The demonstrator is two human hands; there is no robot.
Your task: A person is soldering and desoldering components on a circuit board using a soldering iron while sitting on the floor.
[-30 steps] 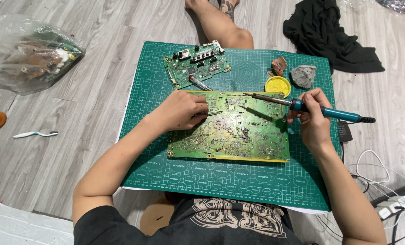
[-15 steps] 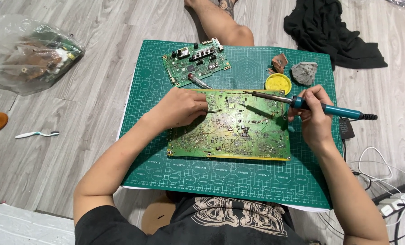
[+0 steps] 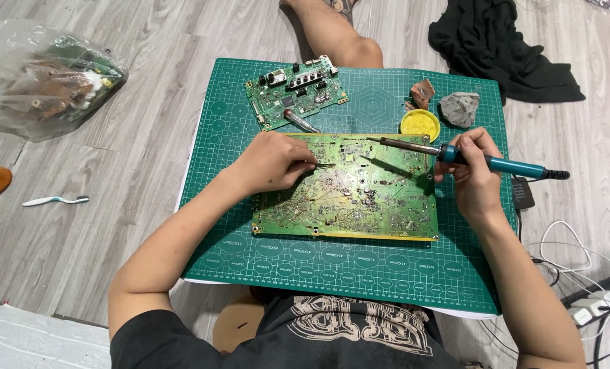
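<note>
- The large circuit board [image 3: 349,188] lies flat, solder side up, in the middle of the green cutting mat [image 3: 387,273], which sits on the wooden floor [image 3: 114,171]. Nothing clamps it, so a push from either hand could slide it across the mat.
- The right hand [image 3: 472,178] grips the blue-handled soldering iron [image 3: 455,154] like a pen, its tip hovering over the board's upper middle. If the tip is hot and dips early, it could bridge neighbouring joints or scorch a trace.
- The left hand [image 3: 271,164] rests on the board's left part, fingers pinched on a thin metal tool, probably tweezers [image 3: 322,165], pointing toward the iron's tip. The two tips are near each other; a slip could bring fingers against the hot shaft.
- The yellow tin [image 3: 420,125] lies just beyond the board's top edge, under the iron's shaft, and a low swing could knock it.
- The smaller circuit board [image 3: 295,92] and a metal-tipped tool [image 3: 301,123] lie close above the left hand; a backward elbow move could shove them.
- The iron's cord runs toward the white cables [image 3: 571,253] at the right; a snag there could jerk the tip off its mark.
</note>
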